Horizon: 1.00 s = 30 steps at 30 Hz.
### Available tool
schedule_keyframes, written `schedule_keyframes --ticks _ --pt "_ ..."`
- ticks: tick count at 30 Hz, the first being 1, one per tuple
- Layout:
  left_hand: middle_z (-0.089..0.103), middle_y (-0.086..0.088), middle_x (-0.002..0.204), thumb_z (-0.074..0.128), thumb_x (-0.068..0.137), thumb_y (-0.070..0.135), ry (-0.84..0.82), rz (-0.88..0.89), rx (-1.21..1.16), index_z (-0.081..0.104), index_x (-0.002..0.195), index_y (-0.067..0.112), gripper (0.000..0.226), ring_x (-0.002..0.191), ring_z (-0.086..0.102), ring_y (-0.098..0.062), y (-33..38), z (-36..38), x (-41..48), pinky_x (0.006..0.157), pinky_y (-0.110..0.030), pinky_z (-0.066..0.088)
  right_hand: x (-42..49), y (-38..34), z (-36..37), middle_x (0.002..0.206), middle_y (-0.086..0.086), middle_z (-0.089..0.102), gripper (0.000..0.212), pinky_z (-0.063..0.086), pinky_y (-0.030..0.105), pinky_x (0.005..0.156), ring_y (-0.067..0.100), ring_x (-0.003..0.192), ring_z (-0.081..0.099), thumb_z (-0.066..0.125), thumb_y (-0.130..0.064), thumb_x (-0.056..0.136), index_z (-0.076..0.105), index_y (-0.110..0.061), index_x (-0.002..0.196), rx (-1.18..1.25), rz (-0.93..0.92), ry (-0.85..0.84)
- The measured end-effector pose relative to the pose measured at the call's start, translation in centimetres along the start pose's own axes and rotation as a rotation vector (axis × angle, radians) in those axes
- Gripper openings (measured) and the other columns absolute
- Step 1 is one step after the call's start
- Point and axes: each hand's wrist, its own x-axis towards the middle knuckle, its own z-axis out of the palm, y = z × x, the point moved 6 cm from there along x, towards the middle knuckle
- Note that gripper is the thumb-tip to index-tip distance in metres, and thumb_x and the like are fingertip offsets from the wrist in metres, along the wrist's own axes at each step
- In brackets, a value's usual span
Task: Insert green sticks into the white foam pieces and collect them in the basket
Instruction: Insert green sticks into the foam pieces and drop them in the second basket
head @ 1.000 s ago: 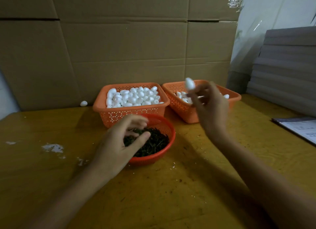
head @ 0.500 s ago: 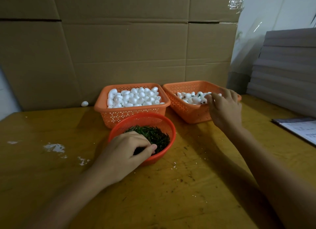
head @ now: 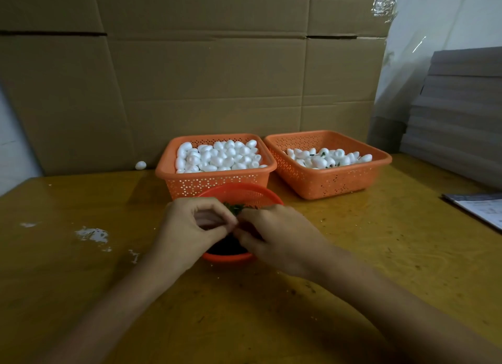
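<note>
Left hand (head: 194,229) had its fingers (head: 214,214) curled in tight, thumb and forefinger pinched on a little tuft of green sticks (head: 235,208) that poked up just above the knuckles. Right hand (head: 279,237) was pressed right up against it, fingertips meeting the left ones, fingers bent and close together, but honestly I couldn't tell whether it had hold of a stick or not, that bit was hidden. Both hands sat over the round red bowl (head: 245,192), which was touching the front of the left basket, and the dark pile in the bowl was mostly covered by the hands. Behind it were two orange baskets side by side: the left basket (head: 168,173) was heaped with plain white foam pieces (head: 220,157), and the right basket (head: 339,180) held a thinner layer of finished pieces (head: 323,157) with bits of green showing among them. One stray foam piece (head: 140,165) lay on the table (head: 81,295) by the cardboard wall (head: 190,78), off to the left of the baskets. Some white smears (head: 91,234) marked the tabletop left of the hands. Far right had some papers (head: 482,210) on the table edge and a stack of grey boards (head: 461,114) behind them.
</note>
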Motion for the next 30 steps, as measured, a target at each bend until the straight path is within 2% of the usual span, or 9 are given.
schedule_keyframes --ticks 4,8,11,13,15,18,20,24,30 --pt "0.078 0.008 0.087 0.085 0.08 -0.006 0.019 0.07 0.007 0.078 0.084 0.02 0.027 0.087 0.076 -0.008 0.5 0.0 -0.2 0.083 -0.03 0.063 0.3 0.8 0.7 0.098 -0.007 0.075 0.021 0.055 0.036 0.076 0.013 0.085 0.067 0.062 -0.035 0.101 0.075 -0.032 0.117 0.135 0.041 -0.158" --pt "0.069 0.014 0.102 0.076 0.087 -0.005 -0.074 0.271 0.214 0.073 0.101 0.022 0.031 0.101 0.069 -0.01 1.8 1.4 -0.8 0.084 -0.033 0.061 0.6 1.5 0.7 0.105 -0.01 0.078 0.017 0.057 0.036 0.085 0.009 0.094 0.07 0.075 -0.031 0.094 0.08 -0.029 0.11 0.26 0.121 -0.11" --pt "0.066 0.017 0.111 0.067 0.092 -0.002 0.003 0.28 0.187 0.067 0.109 0.03 0.036 0.112 0.066 -0.008 2.3 0.9 0.0 0.09 -0.03 0.059 0.6 1.8 0.8 0.105 -0.014 0.077 0.01 0.056 0.037 0.09 0.006 0.098 0.069 0.075 -0.03 0.094 0.08 -0.031 0.103 0.317 0.135 -0.109" --pt "0.067 0.015 0.115 0.062 0.092 0.007 0.124 0.242 0.203 0.065 0.112 0.032 0.032 0.114 0.065 -0.006 2.3 -0.4 1.6 0.094 -0.032 0.057 0.5 1.8 0.7 0.104 -0.018 0.076 0.007 0.056 0.036 0.091 0.001 0.098 0.068 0.075 -0.03 0.095 0.079 -0.033 0.1 0.34 0.139 -0.112" --pt "0.064 0.008 0.124 0.059 0.097 0.019 0.157 0.182 0.401 0.065 0.12 0.033 0.028 0.122 0.059 -0.012 1.9 -1.4 4.4 0.1 -0.036 0.05 0.5 1.6 0.7 0.103 -0.019 0.075 0.005 0.057 0.035 0.09 0.0 0.097 0.067 0.074 -0.031 0.096 0.078 -0.033 0.098 0.352 0.131 -0.099" --pt "0.06 -0.004 0.136 0.048 0.103 0.051 -0.045 -0.073 0.696 0.058 0.137 0.039 0.038 0.135 0.049 -0.025 -0.3 -1.8 9.2 0.109 -0.044 0.041 0.4 1.2 0.7 0.102 -0.017 0.075 0.005 0.056 0.036 0.086 0.002 0.096 0.067 0.073 -0.034 0.096 0.077 -0.034 0.098 0.307 0.129 -0.041" --pt "0.058 -0.005 0.147 0.035 0.103 0.064 -0.216 -0.23 0.77 0.056 0.142 0.039 0.051 0.141 0.045 -0.028 -2.0 -1.3 11.4 0.113 -0.044 0.036 0.3 0.9 0.9 0.102 -0.016 0.075 0.005 0.056 0.036 0.085 0.004 0.096 0.067 0.073 -0.034 0.096 0.076 -0.035 0.099 0.281 0.134 -0.007" --pt "0.035 -0.007 0.168 0.014 0.104 0.071 -0.434 -0.351 0.874 0.047 0.156 0.03 0.074 0.156 0.027 -0.029 -4.5 0.7 13.2 0.128 -0.048 0.013 0.1 0.7 1.1 0.1 -0.017 0.075 0.004 0.055 0.035 0.084 0.004 0.095 0.067 0.073 -0.035 0.095 0.076 -0.036 0.098 0.277 0.134 0.014" --pt "0.04 -0.01 0.165 0.012 0.106 0.067 -0.41 -0.366 0.883 0.04 0.16 0.02 0.077 0.155 0.03 -0.027 -5.3 0.9 13.7 0.128 -0.049 0.014 0.3 0.9 1.1 0.099 -0.017 0.076 0.005 0.055 0.034 0.085 0.001 0.095 0.067 0.073 -0.033 0.096 0.077 -0.035 0.097 0.315 0.14 0.006"
